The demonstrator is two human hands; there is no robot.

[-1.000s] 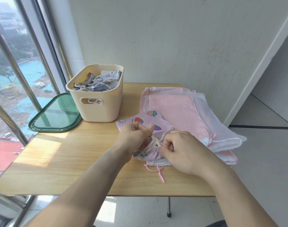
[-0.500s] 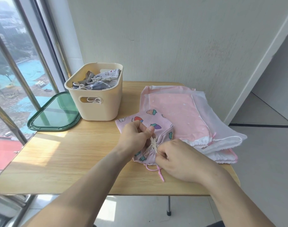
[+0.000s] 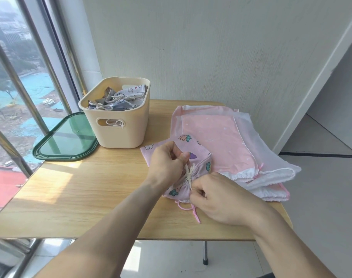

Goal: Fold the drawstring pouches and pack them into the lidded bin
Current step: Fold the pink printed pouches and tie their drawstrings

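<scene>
The cream cord (image 3: pixel 189 175) on the lilac pouch (image 3: pixel 191 157) now runs taut and straight between the hands – a second ago it sat bunched in a loose knot. The right hand (image 3: pixel 217 199) has drawn back toward the table's near edge (fingers pinching the cord's lower end), while the left hand (image 3: pixel 167 161) has moved up a little, and the pouch mouth is gathered tighter.

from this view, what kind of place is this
Probably a high-rise flat's enclosed balcony or window nook: a tall window overlooks ground far below, a small wooden folding table stands against a plain wall, and the floor is tiled. Both hands fold a pouch.
</scene>
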